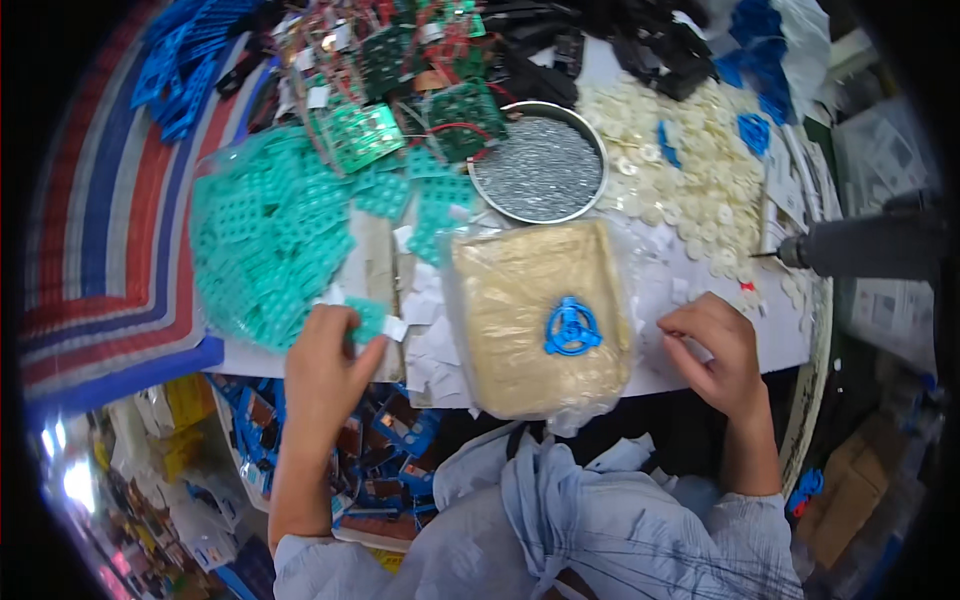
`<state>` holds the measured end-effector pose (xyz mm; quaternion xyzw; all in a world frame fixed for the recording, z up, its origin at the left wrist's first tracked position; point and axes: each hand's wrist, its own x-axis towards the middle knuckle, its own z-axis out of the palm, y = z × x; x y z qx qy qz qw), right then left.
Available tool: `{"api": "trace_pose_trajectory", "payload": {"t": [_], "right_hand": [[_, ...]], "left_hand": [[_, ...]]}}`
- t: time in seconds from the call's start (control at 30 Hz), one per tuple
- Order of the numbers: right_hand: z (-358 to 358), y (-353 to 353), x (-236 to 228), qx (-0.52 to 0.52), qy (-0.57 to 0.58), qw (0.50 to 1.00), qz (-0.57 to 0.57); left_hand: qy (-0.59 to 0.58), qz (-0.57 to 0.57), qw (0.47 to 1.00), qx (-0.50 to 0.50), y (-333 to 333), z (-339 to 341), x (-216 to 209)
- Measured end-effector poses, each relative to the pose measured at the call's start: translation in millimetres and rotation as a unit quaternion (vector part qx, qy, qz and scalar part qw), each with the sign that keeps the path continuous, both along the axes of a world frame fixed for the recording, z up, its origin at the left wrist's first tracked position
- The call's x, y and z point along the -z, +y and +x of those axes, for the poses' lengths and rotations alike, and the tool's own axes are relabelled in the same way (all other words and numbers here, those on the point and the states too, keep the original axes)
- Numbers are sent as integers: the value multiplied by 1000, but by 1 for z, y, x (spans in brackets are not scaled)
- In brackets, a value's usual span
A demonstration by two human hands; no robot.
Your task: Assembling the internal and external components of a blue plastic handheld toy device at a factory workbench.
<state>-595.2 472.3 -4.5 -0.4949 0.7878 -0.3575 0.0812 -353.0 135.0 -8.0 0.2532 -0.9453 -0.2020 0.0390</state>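
My left hand [325, 365] is closed on a teal rubber keypad piece [368, 318] with a small white paper slip beside it, at the near edge of a big pile of teal keypads [265, 240]. My right hand [715, 350] rests on the white table surface [690, 270] with fingers curled; I cannot see anything in it. Between the hands lies a clear bag of tan material [535, 315] with a blue round plastic wheel part [572, 327] on top.
A round metal bowl of small grey screws [540, 165] stands behind the bag. White plastic discs [680, 170] are heaped at right, green circuit boards [400, 110] and black parts [620, 45] at the back. An electric screwdriver [860, 245] hangs at right. Below the table is a box of parts [385, 450].
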Motion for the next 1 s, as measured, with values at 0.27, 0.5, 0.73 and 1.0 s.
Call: {"api": "trace_pose_trajectory", "payload": {"t": [0.27, 0.5, 0.73, 1.0], "right_hand": [[1, -11, 5, -17, -7, 999, -28], [-18, -17, 13, 23, 23, 999, 8], [-65, -34, 15, 115, 70, 989, 52], [-66, -59, 25, 80, 128, 986, 67]], "left_hand": [[82, -41, 996, -9, 6, -4, 12], [89, -76, 993, 23, 9, -14, 20], [80, -75, 994, 18, 35, 6, 15], [137, -125, 983, 14, -2, 28, -20]]}}
